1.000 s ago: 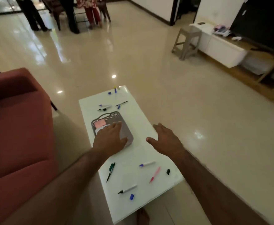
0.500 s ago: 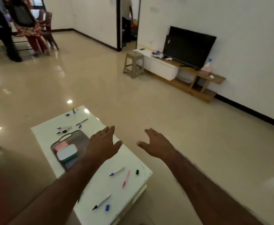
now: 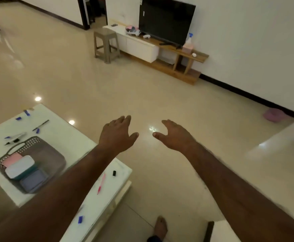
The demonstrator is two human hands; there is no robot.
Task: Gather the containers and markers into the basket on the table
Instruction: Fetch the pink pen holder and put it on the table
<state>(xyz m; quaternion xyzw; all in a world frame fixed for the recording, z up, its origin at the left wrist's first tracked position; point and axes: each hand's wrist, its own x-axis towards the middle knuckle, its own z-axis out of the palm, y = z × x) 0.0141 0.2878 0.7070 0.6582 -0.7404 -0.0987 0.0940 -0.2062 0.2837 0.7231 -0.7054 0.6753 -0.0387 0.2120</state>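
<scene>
Bare foot [image 3: 161, 227] on floor at bottom edge. Blue cap [image 3: 80, 219] near front of white counter [image 3: 69, 137]; pink marker [image 3: 101, 183] and black cap [image 3: 114, 173] further back near right edge. Grey basket [image 3: 53, 158] on counter left, holding pink, white-lidded and lilac containers [image 3: 19, 166]. Beyond basket: black markers [image 3: 14, 139], blue caps. Left hand [image 3: 115, 134] and right hand [image 3: 175, 135] both empty, fingers spread, held over floor past counter. Far: stool [image 3: 106, 43], TV [image 3: 167, 21].
</scene>
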